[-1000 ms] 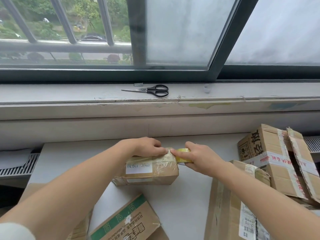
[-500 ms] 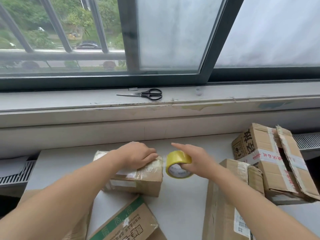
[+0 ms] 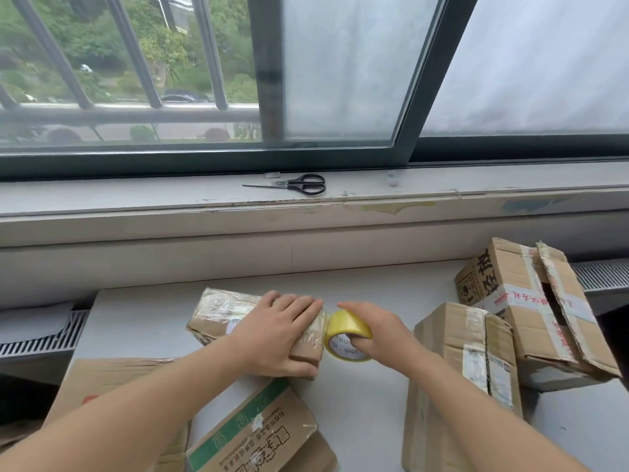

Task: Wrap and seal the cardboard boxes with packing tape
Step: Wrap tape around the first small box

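A small cardboard box (image 3: 218,318), wrapped in glossy clear tape, lies on the white table (image 3: 360,403) in front of me. My left hand (image 3: 279,335) lies flat on its right end, fingers straight, thumb against the near side. A yellow roll of packing tape (image 3: 345,327) stands on edge against the box's right end. My right hand (image 3: 377,330) grips the roll, a finger hooked into its core.
Black scissors (image 3: 299,184) lie on the windowsill behind. A tall taped box (image 3: 463,369) and an open-flapped box (image 3: 531,311) stand at the right. A green-printed box (image 3: 258,434) and another carton (image 3: 112,379) lie near the front left.
The small box has turned so that its right end swung toward me. The roll moved back against that end. My left hand slid onto the box's right end.
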A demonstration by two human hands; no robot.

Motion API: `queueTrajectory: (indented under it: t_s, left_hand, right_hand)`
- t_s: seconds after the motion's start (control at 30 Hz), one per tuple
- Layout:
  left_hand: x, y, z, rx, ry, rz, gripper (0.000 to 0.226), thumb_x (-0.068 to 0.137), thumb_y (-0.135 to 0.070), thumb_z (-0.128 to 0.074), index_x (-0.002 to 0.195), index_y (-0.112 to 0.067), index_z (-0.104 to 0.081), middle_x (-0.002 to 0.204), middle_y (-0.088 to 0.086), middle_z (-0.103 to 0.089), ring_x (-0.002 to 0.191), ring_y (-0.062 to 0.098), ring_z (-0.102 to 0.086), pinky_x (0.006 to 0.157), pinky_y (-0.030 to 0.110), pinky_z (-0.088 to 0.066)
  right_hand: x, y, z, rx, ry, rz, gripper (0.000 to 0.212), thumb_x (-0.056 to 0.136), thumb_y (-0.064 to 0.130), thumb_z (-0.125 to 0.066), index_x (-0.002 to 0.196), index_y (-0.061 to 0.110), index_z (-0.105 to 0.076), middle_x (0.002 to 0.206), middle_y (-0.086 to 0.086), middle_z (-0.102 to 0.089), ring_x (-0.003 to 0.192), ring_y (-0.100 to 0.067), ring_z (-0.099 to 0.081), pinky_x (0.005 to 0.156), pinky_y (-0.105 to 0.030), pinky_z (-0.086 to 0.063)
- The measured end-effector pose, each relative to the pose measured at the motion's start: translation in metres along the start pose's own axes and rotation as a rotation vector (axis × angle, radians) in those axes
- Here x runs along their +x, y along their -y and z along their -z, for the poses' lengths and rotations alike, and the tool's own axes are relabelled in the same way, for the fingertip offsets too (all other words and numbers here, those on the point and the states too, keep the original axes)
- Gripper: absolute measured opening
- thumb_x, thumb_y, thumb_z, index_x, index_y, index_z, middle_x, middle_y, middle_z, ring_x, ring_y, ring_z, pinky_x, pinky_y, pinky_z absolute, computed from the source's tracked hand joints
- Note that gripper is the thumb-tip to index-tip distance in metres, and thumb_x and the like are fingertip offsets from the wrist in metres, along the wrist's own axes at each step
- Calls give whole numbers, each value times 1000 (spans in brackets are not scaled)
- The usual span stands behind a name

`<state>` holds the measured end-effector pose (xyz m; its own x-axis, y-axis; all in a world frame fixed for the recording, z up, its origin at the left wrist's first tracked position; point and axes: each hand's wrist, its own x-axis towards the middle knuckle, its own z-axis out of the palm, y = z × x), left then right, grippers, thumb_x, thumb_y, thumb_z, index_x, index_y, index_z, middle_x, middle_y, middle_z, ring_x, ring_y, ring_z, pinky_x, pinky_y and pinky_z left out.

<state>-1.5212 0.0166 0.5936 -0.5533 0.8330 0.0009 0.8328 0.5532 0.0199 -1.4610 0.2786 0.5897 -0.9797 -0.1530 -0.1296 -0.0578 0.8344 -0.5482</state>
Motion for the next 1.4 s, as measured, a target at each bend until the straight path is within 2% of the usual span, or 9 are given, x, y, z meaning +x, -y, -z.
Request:
queueTrajectory:
  t_s: [0.17, 0.27, 0.37, 0.5, 0.7, 1.07, 1.17, 1.27, 1.4]
  left_hand:
    - [11, 22, 13, 29, 140, -72, 104, 79, -83, -52, 161, -32, -13, 150, 1, -39, 136, 28, -40, 113, 53, -32]
    - [16, 41, 36, 23, 310, -75, 97, 85, -52, -66, 160, -41, -5, 161, -4, -22, 155, 23, -12, 119, 70, -8]
    - [13, 41, 47, -30, 440, -24, 96, 89, -30, -68, 161, -41, -5, 167, -11, -11, 158, 19, 6, 116, 77, -2]
    - [-2, 42, 48, -64, 440, -31, 97, 86, -26, -72, 161, -40, -11, 164, -9, -15, 156, 16, 0, 116, 76, 1]
    - [-22, 46, 43, -51, 416, -31, 107, 83, -25, -75, 162, -38, -4, 162, -8, -16, 152, 18, -5, 116, 76, 4]
    - [-8, 30, 40, 115, 434, 17, 107, 76, -30, -79, 156, -42, -8, 148, -1, -22, 144, 30, -17, 109, 83, -11]
    - [0, 30, 42, 128, 472, 21, 102, 77, -29, -79, 153, -41, -13, 149, -1, -23, 144, 30, -16, 110, 83, -10]
    - [6, 29, 43, 144, 493, 23, 99, 78, -27, -78, 152, -42, -14, 150, 0, -24, 147, 30, -14, 111, 81, -9]
    - [8, 25, 44, 168, 487, 52, 107, 85, -29, -73, 158, -45, 3, 162, -3, -16, 158, 26, 2, 117, 74, -5]
  right_hand:
    - [-3, 18, 9, -14, -59, -54, 66, 86, 30, -72, 148, 36, -48, 132, 7, -62, 122, -17, -57, 100, -29, -45]
    - [-8, 45, 6, 30, -74, -56, 71, 84, 50, -64, 151, 33, -45, 136, 7, -61, 123, -16, -56, 100, -26, -42]
    - [-15, 69, -9, 68, -79, -43, 73, 86, 56, -60, 152, 33, -40, 130, 5, -64, 116, -20, -59, 94, -28, -45]
    - [-25, 72, -19, 129, -46, -110, 78, 89, 41, -69, 157, 33, -31, 128, 3, -63, 112, -20, -59, 92, -29, -46]
    - [-31, 81, -23, 106, -8, -39, 68, 90, 40, -68, 151, 34, -38, 124, 4, -65, 106, -18, -60, 87, -26, -46]
    - [-24, 76, -28, 55, 39, 2, 73, 97, 46, -59, 158, 30, -22, 129, 1, -62, 109, -25, -61, 88, -35, -49]
    - [-26, 65, -30, 43, 57, -30, 75, 97, 52, -55, 158, 28, -18, 120, 0, -65, 102, -26, -63, 82, -36, -49]
    - [-42, 44, -37, -25, 227, -112, 81, 97, 57, -52, 160, 28, -11, 113, 1, -65, 98, -25, -63, 81, -37, -53]
    - [-44, 19, -40, -48, 329, -187, 89, 94, 61, -54, 162, 25, -8, 121, -3, -65, 105, -27, -64, 85, -39, -53]
